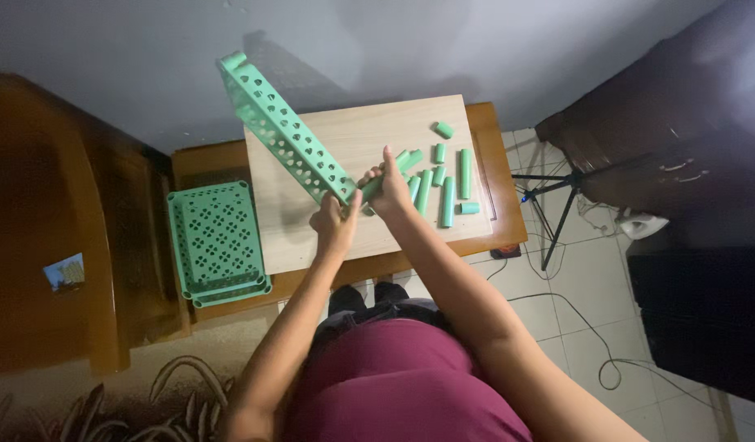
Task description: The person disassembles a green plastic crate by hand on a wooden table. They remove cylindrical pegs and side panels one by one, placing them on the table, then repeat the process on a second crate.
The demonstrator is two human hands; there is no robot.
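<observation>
Left hand (335,223) fingers are clenched on the lower corner of the tilted green perforated tray (281,129); right hand (386,190) grips a green tube (387,173) at that corner, above the light board (353,135). Tube best kept aligned with the corner socket, tray held steady. Loose tubes (448,187) lie just beside; stacked trays (216,239) left.

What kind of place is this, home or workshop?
Likely a home room, not a workshop: tiled floor with loose cables, dark wooden furniture, a small wooden table topped by a light board. Both hands, left hand and right hand, hold green plastic shelf parts.
</observation>
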